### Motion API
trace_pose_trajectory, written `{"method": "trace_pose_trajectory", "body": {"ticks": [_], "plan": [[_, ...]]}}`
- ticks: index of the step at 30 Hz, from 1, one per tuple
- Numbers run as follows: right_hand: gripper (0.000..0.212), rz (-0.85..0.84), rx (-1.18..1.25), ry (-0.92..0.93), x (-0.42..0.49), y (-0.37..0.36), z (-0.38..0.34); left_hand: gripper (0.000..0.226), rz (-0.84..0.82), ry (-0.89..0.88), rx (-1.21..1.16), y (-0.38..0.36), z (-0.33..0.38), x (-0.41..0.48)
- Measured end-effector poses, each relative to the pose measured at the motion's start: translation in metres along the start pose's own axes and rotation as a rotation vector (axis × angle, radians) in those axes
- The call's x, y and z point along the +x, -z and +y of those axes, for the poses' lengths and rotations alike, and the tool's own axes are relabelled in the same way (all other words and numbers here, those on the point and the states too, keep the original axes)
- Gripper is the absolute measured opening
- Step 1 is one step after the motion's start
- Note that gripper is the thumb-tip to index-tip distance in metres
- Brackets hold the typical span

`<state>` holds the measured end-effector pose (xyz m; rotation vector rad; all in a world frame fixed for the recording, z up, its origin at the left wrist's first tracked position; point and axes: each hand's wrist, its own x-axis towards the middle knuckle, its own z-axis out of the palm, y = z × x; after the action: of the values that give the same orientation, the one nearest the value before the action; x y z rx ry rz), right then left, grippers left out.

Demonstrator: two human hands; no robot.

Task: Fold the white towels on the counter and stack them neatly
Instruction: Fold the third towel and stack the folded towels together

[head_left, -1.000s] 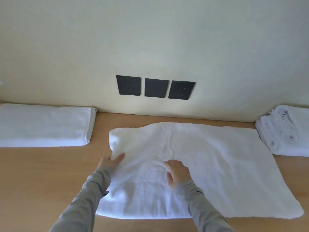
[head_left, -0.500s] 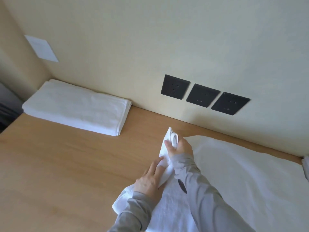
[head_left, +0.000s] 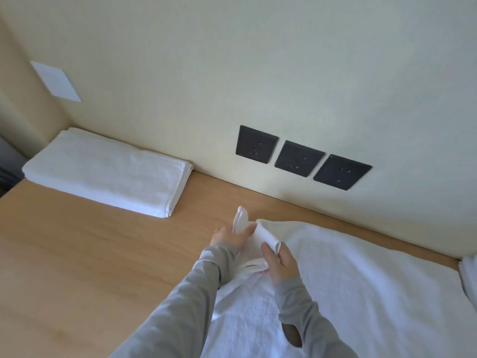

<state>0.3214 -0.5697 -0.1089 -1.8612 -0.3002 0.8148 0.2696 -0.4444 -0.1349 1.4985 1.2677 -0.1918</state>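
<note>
A large white towel [head_left: 361, 285] lies spread over the right part of the wooden counter [head_left: 90, 254]. Its left edge is bunched and lifted off the counter. My left hand [head_left: 231, 237] grips that raised edge from the left, with a fold of cloth standing up above the fingers. My right hand [head_left: 280, 262] pinches the same edge a little nearer to me, thumb on top of the cloth. A folded white towel [head_left: 111, 171] rests flat at the back left, against the wall.
Three black wall sockets [head_left: 299, 158] sit just above the counter's back edge. A white plate [head_left: 55, 81] is fixed on the left wall. More white cloth [head_left: 468, 277] shows at the far right edge. The counter's left end drops off at the frame's left.
Both hands left the flat towel and gathered its left edge upward. In the last half second my right hand came nearer and my left reached farther along it. The view swung left.
</note>
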Motion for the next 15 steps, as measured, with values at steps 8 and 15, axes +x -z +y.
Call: {"method": "trace_pose_trajectory", "body": {"ticks": [8, 15], "plan": [[0.043, -0.122, 0.057, 0.103, -0.003, 0.024, -0.033, 0.032, 0.311, -0.241, -0.13, -0.004, 0.002, -0.019], [0.027, -0.564, 0.018, 0.337, -0.025, 0.06, -0.08, 0.041, 0.158, -0.505, -0.468, 0.015, 0.004, -0.084]]}}
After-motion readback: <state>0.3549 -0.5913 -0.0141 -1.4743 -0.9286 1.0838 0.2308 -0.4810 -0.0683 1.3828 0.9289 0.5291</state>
